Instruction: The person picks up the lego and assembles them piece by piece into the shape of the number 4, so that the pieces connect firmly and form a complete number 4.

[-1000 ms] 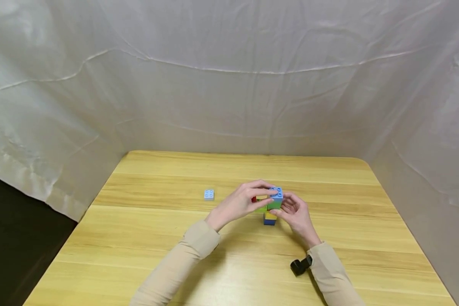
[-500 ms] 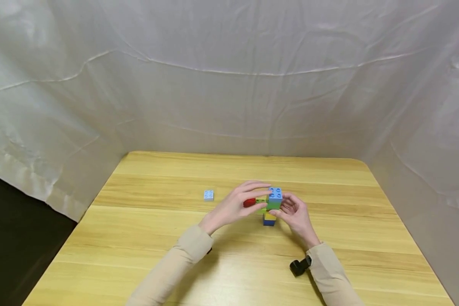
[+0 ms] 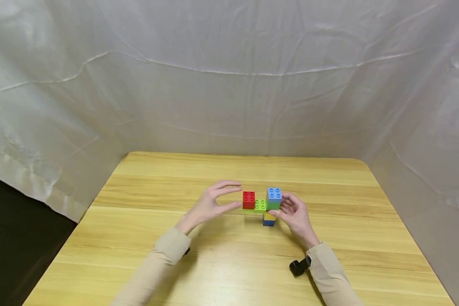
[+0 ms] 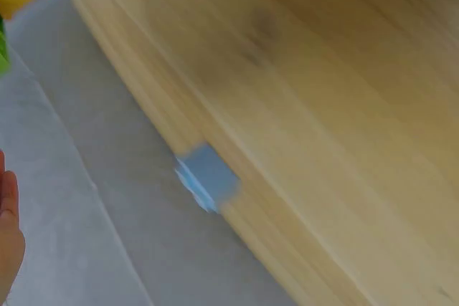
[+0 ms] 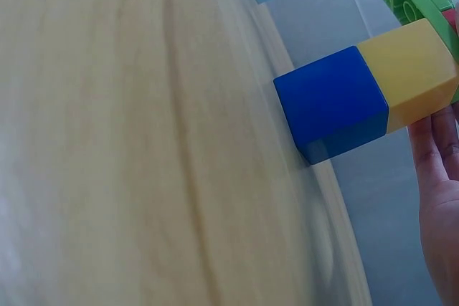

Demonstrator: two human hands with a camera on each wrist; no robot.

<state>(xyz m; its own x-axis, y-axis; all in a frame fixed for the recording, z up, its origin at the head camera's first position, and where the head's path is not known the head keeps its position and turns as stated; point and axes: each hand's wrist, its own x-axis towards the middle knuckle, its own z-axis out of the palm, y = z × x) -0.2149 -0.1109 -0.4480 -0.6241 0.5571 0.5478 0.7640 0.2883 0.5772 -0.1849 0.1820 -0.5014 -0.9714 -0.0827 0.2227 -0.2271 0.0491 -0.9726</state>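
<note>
A stack of toy building bricks stands on the table: dark blue [image 5: 333, 102] at the bottom, then a yellow brick [image 5: 409, 69]. A long lime brick [image 3: 260, 206] juts left above these, bearing a red brick [image 3: 249, 200] on its far end. On the stack's right side sit a green brick [image 3: 273, 205] and a light blue brick [image 3: 274, 195] on top. My right hand [image 3: 299, 217] grips the stack from the right, thumb in front at the green brick's height. Left of the red brick, my left hand [image 3: 207, 206] hovers apart from it, fingers extended, holding nothing.
One loose light blue brick [image 4: 209, 178] lies on the wooden table [image 3: 229, 272]; in the head view my left hand hides it. A black wrist camera [image 3: 299, 267] hangs at my right sleeve. Grey sheeting [image 3: 229, 110] surrounds the table at the back and sides.
My left hand has come off the light blue top brick and drawn away to the left, uncovering the red and lime bricks. My right hand keeps its grip on the stack.
</note>
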